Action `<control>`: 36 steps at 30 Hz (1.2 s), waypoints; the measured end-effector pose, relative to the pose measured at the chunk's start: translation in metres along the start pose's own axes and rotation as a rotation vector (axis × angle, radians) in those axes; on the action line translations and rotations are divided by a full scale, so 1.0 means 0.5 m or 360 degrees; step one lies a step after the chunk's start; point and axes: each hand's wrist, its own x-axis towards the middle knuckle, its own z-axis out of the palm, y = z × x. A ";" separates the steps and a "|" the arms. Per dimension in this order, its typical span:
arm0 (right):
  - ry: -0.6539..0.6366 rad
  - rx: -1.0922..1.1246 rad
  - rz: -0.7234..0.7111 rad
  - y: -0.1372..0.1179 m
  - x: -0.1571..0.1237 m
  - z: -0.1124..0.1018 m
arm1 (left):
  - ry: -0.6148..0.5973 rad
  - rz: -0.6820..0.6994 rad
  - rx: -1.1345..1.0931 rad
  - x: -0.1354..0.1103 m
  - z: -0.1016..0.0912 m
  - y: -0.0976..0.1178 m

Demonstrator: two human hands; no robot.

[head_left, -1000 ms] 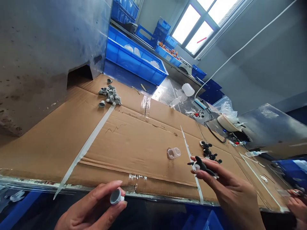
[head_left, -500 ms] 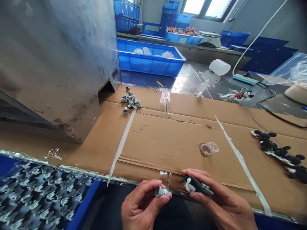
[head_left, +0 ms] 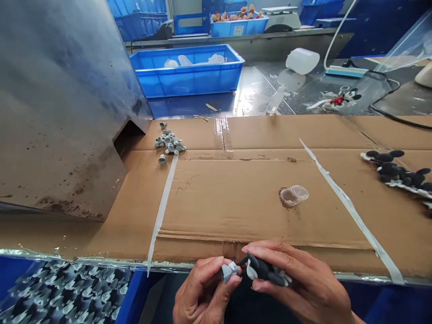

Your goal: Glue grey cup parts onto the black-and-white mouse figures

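Observation:
My left hand (head_left: 202, 290) pinches a small grey cup-shaped plastic part (head_left: 229, 272) between thumb and fingers. My right hand (head_left: 300, 281) grips a black-and-white cartoon mouse figure (head_left: 265, 270) lying on its side. The grey part sits right by the figure's end, and I cannot tell if they touch. Both hands are over the front edge of the cardboard-covered bench (head_left: 256, 211). Farther back on the cardboard lies a heap of similar grey parts (head_left: 169, 144).
A clear plastic cup (head_left: 293, 195) lies on its side on the cardboard. Black mouse figures (head_left: 393, 171) lie in a row at right. A steel hood (head_left: 57, 112) stands at left, a blue crate (head_left: 187, 72) behind, and a blue bin of grey-white parts (head_left: 60, 292) below left.
My hands have come together, bringing the grey part up to the mouse figure. The view has swung from tilted to nearly level.

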 end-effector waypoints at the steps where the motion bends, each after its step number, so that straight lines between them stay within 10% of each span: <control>1: 0.0003 0.0008 0.0003 0.001 -0.001 0.000 | -0.0028 0.0028 0.0028 0.001 -0.003 -0.002; 11: 0.0005 -0.0006 -0.0027 -0.006 0.012 0.001 | -0.0190 0.0441 0.0125 -0.001 -0.015 -0.039; 36: -0.0062 0.0084 -0.0010 -0.003 0.011 0.003 | -0.0247 0.0563 0.0224 0.006 -0.021 -0.045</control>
